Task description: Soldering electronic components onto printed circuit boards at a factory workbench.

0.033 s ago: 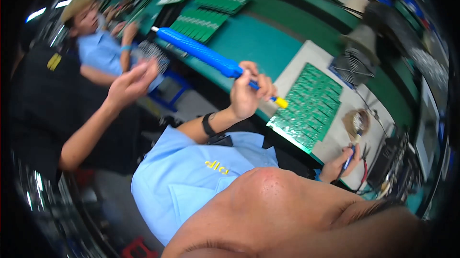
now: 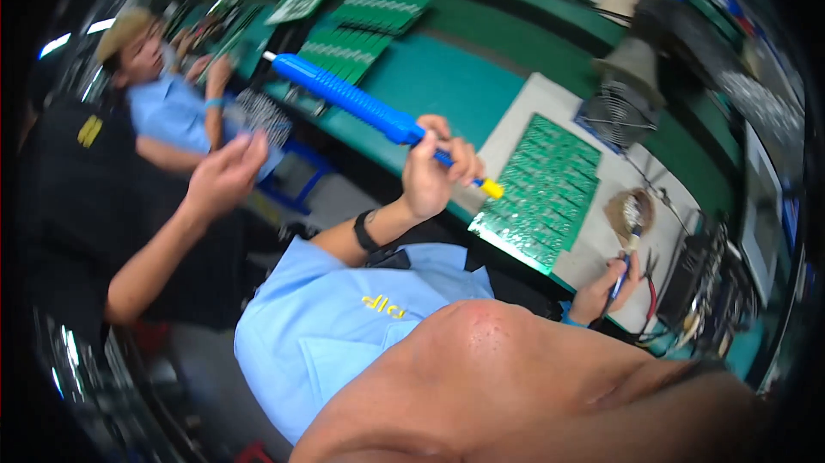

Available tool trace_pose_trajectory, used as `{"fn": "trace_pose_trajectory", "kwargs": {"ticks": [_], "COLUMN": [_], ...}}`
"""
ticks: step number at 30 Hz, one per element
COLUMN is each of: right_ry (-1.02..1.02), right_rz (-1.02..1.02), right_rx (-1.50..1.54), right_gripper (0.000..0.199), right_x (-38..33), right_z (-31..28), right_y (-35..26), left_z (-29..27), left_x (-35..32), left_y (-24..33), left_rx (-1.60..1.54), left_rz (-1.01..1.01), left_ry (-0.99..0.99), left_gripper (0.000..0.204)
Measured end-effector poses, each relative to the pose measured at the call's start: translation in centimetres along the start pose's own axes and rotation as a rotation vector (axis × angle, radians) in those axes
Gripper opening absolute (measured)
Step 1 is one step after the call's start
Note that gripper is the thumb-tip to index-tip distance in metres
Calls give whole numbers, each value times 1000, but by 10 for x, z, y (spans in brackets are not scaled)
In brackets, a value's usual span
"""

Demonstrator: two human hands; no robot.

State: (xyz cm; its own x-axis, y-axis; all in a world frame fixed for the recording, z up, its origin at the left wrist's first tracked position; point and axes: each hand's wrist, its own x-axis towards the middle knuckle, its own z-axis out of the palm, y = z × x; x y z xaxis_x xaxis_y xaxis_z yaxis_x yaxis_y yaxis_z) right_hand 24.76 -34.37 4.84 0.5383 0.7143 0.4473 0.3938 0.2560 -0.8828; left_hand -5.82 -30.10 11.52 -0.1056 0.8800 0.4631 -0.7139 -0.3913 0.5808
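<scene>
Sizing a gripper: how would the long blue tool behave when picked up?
The blue tool is likely stiff, its barrel jutting straight from the left hand. The thick end may feel heavier. Surface ridges should curb slipping.

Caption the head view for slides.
Left hand holds a blue tool, right hand a pen-shaped tool, near a green circuit board.
</scene>
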Motion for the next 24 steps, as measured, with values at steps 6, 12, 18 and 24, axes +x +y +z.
{"fn": "trace_pose_trajectory", "kwargs": {"ticks": [6, 12, 18, 24], "right_ry": [8, 45, 45, 55], "right_rz": [-65, -94, -130, -107], "right_rx": [4, 7, 19, 28], "right_gripper": [31, 31, 31, 31], "right_x": [10, 9, 15, 13], "right_z": [2, 4, 10, 4], "right_y": [-8, -6, -13, -13], "left_z": [14, 22, 18, 10], "left_x": [37, 84, 118, 132], "left_y": [9, 23, 30, 23], "left_rx": [297, 439, 302, 308], "left_rz": [-32, -53, -145, -99], "left_ry": [-173, -256, -157, -178], "left_gripper": [21, 27, 41, 41]}}
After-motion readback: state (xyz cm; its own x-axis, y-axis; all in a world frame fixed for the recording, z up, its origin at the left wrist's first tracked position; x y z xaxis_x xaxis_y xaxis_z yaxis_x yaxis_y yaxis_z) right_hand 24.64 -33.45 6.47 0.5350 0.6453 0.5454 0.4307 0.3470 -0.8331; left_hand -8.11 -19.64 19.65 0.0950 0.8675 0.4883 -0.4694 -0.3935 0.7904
